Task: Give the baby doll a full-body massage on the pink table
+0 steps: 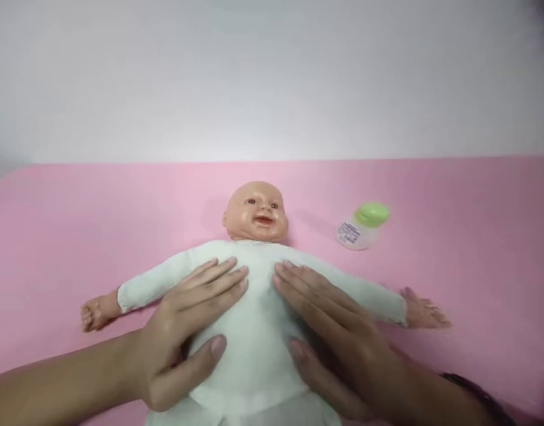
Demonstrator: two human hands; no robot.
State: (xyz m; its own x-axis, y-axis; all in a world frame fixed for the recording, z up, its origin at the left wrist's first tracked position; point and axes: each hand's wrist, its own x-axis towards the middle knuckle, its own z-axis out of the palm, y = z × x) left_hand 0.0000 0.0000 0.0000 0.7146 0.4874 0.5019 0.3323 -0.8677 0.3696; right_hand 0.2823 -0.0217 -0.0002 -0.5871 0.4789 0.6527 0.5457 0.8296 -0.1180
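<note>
— Lying where?
— At centre frame, face up on the pink table (76, 225): baby doll (256, 296) in a pale white suit, head toward the upper middle, arms stretched out toward left and right edges.

— And the hands?
— Both flat on the doll's chest. Left hand (187, 331) coming in from lower left, fingers (218, 278) laid close together and pointing up-right, thumb spread apart below across the doll's belly. Right hand (334, 331) entering from lower right, fingers (298, 281) likewise side by side and pointing up-left, thumb splayed low on the suit. Nothing pinched or gripped; just palms and pads resting on the cloth, fingertips of the two hands near each other but apart at mid-chest.

— Anything else around?
— Small clear bottle (363, 228) with a green cap, right of the doll's head, well apart from both hands. Dark band at the right wrist, lower right corner. Plain pale wall (272, 77) across the upper half.
</note>
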